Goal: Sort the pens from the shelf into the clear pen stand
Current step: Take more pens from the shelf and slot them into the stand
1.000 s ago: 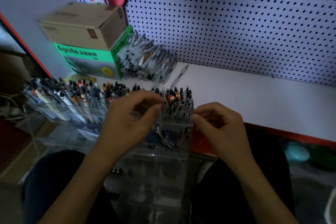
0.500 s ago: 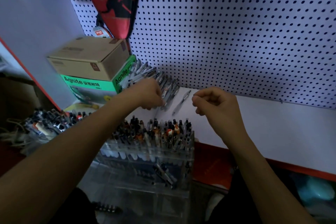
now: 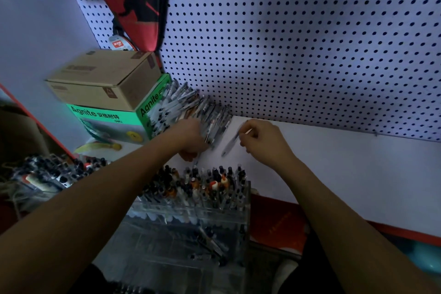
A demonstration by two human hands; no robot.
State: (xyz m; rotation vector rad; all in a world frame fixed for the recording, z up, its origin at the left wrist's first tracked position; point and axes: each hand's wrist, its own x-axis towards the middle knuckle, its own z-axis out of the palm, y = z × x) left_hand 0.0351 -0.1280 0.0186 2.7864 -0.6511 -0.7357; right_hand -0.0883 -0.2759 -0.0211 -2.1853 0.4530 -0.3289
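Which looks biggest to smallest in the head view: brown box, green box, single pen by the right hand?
1. Brown box
2. Green box, partly hidden, so its rank against the brown one is unsure
3. Single pen, clearly smallest

Dim bluish light, dark foreground, blurred left edge, wide-angle bending

left hand's fingertips (image 3: pixel 191 137) hidden among pens (image 3: pixel 181 107), boxes (image 3: pixel 105 79) blurred
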